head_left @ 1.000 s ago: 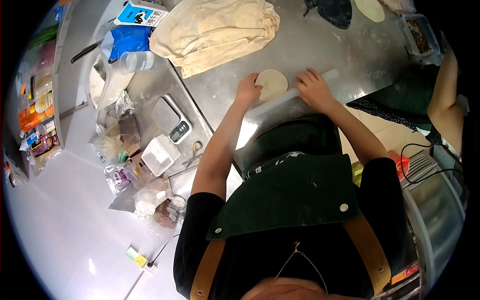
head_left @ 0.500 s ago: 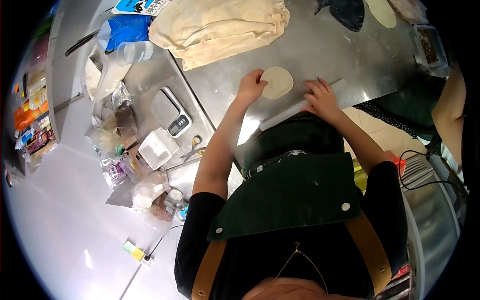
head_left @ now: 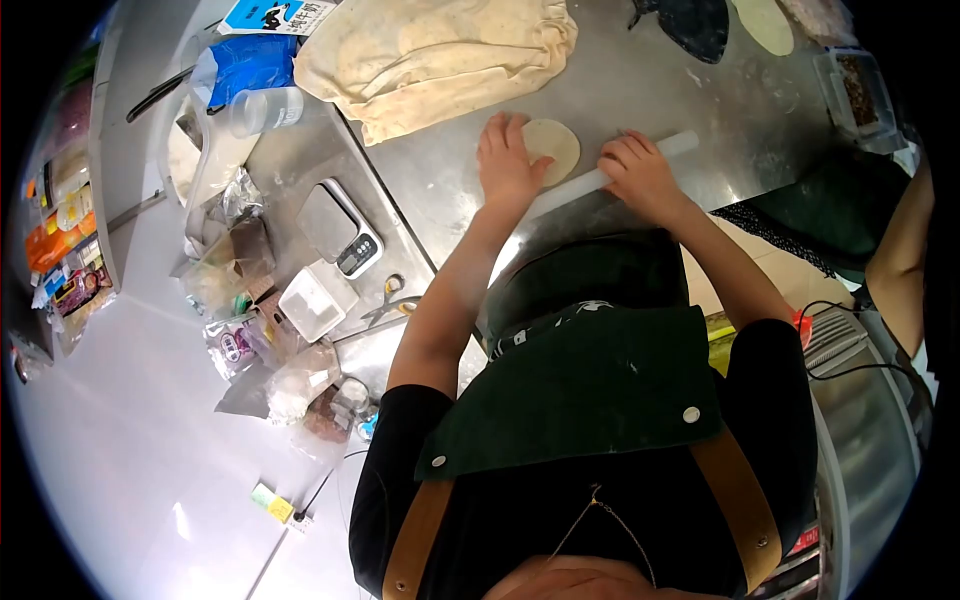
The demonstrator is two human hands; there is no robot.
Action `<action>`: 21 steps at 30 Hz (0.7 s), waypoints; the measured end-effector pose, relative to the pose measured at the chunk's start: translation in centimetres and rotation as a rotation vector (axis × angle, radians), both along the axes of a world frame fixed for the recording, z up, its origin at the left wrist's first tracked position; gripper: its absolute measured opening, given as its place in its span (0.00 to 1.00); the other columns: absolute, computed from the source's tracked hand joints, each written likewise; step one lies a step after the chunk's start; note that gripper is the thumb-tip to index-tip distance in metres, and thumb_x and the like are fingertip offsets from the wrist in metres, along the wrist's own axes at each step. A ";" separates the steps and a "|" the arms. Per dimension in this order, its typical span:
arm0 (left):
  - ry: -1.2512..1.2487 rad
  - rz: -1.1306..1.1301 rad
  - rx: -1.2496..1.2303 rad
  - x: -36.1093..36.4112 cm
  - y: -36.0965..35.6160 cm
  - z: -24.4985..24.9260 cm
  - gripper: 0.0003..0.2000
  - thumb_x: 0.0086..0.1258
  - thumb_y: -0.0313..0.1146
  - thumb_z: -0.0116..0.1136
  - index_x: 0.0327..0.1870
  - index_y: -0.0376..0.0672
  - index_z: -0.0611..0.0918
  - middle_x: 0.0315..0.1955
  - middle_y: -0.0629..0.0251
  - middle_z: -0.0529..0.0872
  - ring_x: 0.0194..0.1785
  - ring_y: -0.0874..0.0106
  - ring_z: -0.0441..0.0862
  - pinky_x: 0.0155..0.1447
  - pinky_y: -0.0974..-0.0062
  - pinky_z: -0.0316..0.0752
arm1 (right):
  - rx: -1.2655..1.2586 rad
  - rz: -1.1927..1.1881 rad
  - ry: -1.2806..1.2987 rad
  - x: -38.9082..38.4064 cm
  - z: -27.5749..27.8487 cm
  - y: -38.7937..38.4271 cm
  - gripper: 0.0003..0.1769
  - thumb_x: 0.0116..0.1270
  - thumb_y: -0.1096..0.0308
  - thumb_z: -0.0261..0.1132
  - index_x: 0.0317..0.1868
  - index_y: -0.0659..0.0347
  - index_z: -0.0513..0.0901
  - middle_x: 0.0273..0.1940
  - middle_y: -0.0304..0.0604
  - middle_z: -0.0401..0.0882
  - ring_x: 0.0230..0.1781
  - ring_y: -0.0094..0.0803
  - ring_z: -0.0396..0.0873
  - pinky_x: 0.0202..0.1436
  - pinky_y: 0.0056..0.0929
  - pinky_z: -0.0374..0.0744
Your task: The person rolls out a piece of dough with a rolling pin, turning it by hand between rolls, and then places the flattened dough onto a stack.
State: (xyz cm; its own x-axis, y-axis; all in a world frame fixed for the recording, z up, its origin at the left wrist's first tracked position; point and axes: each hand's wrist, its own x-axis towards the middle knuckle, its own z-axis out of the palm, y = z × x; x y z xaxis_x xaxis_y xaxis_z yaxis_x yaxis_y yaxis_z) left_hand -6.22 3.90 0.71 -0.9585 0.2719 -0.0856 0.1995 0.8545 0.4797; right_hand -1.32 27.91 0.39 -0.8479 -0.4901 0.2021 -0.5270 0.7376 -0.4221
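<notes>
Place: a kitchen, apparently one for working food prep. Evidence: metal counter [head_left: 740, 125] bearing a flat dough round [head_left: 557, 145] and a white rolling pin [head_left: 677, 145]; digital scale [head_left: 358, 256], milk carton [head_left: 275, 16] and packets [head_left: 232, 345] to the left; plastic tub [head_left: 858, 90] of brown bits at far right; wearer in a dark green apron [head_left: 570, 390]; second person's arm [head_left: 900, 265] nearby.

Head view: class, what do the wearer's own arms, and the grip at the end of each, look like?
Short black sleeves end near the elbows, leaving both forearms bare. The left grip and right grip are ungloved human hands.
</notes>
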 end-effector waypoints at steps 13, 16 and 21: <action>0.046 0.024 0.198 0.3 -1.2 -1.6 0.43 0.53 0.40 0.76 0.69 0.35 0.65 0.67 0.44 0.66 0.70 0.47 0.62 0.71 0.54 0.60 | 0.077 0.060 -0.033 -1.0 0.3 -0.3 0.20 0.45 0.64 0.76 0.40 0.56 0.81 0.48 0.41 0.77 0.55 0.40 0.75 0.72 0.44 0.67; 0.044 0.141 0.285 -1.1 -2.7 -2.3 0.29 0.59 0.33 0.71 0.61 0.35 0.74 0.53 0.49 0.78 0.56 0.52 0.74 0.60 0.59 0.71 | 0.061 0.073 -0.053 -3.0 0.1 -1.6 0.22 0.46 0.63 0.77 0.42 0.56 0.80 0.50 0.41 0.76 0.57 0.41 0.74 0.74 0.46 0.65; -0.146 0.190 0.379 -2.0 -3.1 -3.0 0.14 0.62 0.26 0.66 0.48 0.38 0.81 0.37 0.56 0.83 0.39 0.59 0.82 0.46 0.65 0.78 | 0.037 0.096 -0.061 -5.6 -0.4 -2.8 0.21 0.54 0.56 0.74 0.42 0.59 0.79 0.55 0.44 0.75 0.59 0.42 0.72 0.73 0.48 0.64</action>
State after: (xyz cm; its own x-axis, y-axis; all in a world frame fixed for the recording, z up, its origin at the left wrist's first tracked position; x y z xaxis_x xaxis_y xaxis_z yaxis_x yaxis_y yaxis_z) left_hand -8.27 0.82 -2.29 -0.9798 0.1306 -0.1517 -0.0367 0.6279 0.7774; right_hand -6.91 25.06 -0.04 -0.8070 -0.5756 0.1315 -0.5698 0.7008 -0.4291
